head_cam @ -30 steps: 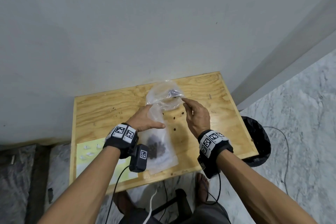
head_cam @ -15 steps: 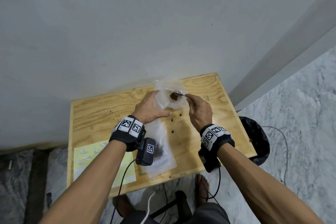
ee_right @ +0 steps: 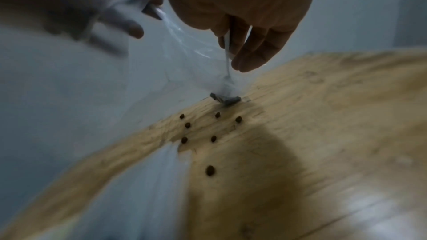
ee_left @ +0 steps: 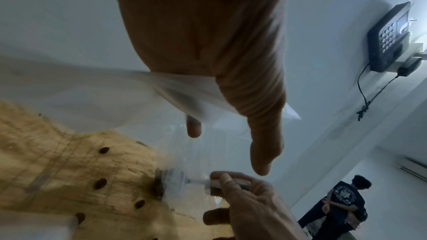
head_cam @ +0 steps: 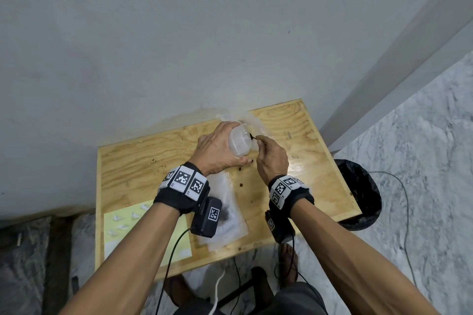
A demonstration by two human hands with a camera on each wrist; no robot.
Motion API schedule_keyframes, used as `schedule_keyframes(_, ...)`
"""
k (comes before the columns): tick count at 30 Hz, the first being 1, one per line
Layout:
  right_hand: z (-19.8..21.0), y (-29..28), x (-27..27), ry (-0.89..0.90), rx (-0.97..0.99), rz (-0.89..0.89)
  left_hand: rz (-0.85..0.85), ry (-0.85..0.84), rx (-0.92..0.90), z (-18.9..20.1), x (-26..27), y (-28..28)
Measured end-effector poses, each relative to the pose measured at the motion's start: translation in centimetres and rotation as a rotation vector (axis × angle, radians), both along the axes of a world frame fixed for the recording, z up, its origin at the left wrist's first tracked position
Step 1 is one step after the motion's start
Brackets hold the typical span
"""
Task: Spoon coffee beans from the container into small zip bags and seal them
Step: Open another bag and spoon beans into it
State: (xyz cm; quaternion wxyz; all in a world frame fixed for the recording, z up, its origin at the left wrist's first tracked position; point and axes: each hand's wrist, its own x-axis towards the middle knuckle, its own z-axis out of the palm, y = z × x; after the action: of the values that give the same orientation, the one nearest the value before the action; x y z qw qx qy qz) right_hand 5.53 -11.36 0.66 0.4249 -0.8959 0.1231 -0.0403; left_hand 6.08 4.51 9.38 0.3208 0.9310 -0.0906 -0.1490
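Observation:
My left hand (head_cam: 231, 149) grips a whitish translucent bag (head_cam: 239, 142) near the table's back edge; the left wrist view shows the bag (ee_left: 191, 94) held between palm and fingers. Just to its right, my right hand (head_cam: 258, 140) pinches a thin spoon (ee_right: 227, 48) by the handle. The spoon's bowl (head_cam: 252, 137) carries dark beans at the bag's mouth. A large clear bag (head_cam: 225, 215) with a dark heap of coffee beans lies flat below my left wrist. Several loose beans (ee_right: 210, 170) lie scattered on the wooden table (head_cam: 143, 161).
A pale yellow sheet (head_cam: 133, 227) with several small bags lies at the table's front left corner. A black bin (head_cam: 358, 194) stands on the floor to the table's right. The wall runs close behind the table. Cables hang below its front edge.
Both hands have moved away from me toward the wall. My left hand has shifted from the large bag's neck up to the whitish bag, and the spoon now meets it.

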Motion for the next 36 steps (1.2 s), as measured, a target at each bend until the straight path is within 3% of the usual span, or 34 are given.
schedule_keyframes(8, 0.2, -0.5, 1.5, 0.366, 0.703, -0.504, -0.086, 0.051, 0.052, 0.6, 0.2, -0.8)
schedule_keyframes(11, 0.8, -0.6, 1.5, 0.52, 0.987, -0.597, -0.106, 0.038, 0.093, 0.5, 0.1, -1.1)
schedule_keyframes(14, 0.6, -0.5, 0.9, 0.555, 1.106, -0.625, -0.123, 0.029, 0.112, 0.7, -0.1, -1.2)
schedule_keyframes(26, 1.5, -2.4, 0.2, 0.427, 1.174, -0.563, -0.039, 0.015, 0.09, 0.5, -0.7, 1.0)
schedule_keyframes(36, 4.1, -3.6, -1.4, 0.341, 1.032, -0.418, 0.028, 0.045, 0.113, -1.4, -0.4, 1.7)
